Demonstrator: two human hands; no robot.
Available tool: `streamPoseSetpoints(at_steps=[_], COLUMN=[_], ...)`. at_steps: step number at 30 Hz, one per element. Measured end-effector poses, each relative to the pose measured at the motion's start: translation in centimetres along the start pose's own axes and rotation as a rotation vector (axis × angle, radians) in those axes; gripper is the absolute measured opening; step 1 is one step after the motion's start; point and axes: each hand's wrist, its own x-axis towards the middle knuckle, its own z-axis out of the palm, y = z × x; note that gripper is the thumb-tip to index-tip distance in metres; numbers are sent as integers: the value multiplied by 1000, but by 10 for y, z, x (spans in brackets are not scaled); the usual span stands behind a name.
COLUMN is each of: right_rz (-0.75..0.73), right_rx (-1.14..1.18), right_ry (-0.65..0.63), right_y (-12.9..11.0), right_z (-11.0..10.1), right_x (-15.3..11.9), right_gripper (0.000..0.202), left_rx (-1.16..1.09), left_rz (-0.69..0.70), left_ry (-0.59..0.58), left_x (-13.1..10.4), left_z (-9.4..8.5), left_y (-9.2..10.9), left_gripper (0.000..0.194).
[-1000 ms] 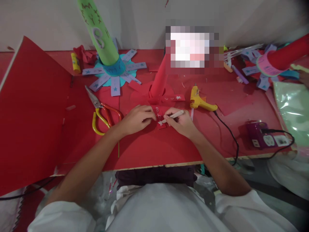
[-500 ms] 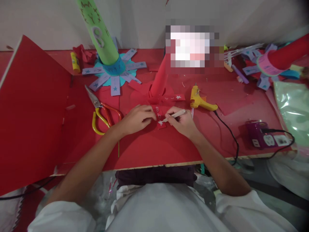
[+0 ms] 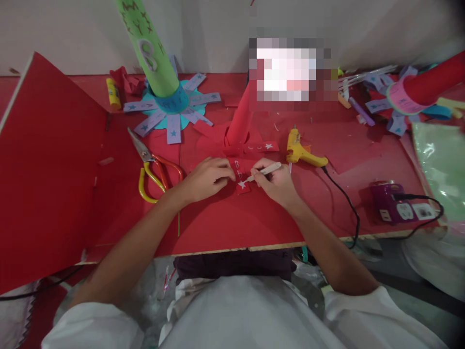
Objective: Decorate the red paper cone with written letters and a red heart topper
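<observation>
My right hand [image 3: 275, 182] grips a slim white pen [image 3: 269, 169], its tip at a white star drawn near the end of a red paper strip [image 3: 243, 189]. White letters run along the strip above the star. On the strip's left side, the curled fingers of my left hand [image 3: 208, 179] hold it down against the table. Behind both hands stands a red paper tube [image 3: 240, 120] on a red paper base, from which other red strips spread out. One of these, a side strip [image 3: 262, 147], also carries a white star.
Large scissors [image 3: 154, 169] lie left of my left hand. A yellow glue gun [image 3: 303, 151] is at right, its cord running toward a purple power socket [image 3: 392, 201]. A green paper tube [image 3: 156, 63] stands behind; a red board [image 3: 47, 165] rises at far left.
The pen's tip has lifted or shifted slightly up and right beside the star, and my right hand has moved a little with it. My left hand stays in place.
</observation>
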Motion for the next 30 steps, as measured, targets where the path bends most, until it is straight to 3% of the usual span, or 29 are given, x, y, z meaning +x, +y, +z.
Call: streamPoseSetpoints(at_steps=[30], right_rz=[23], right_rx=[11], right_ry=[-21], right_y=[-3], right_z=[0], right_x=[0], right_gripper=[22], left_rx=[-5], left_rz=[-15], left_ry=[-10], left_x=[0], left_z=[-1], left_y=[1], left_gripper=[32])
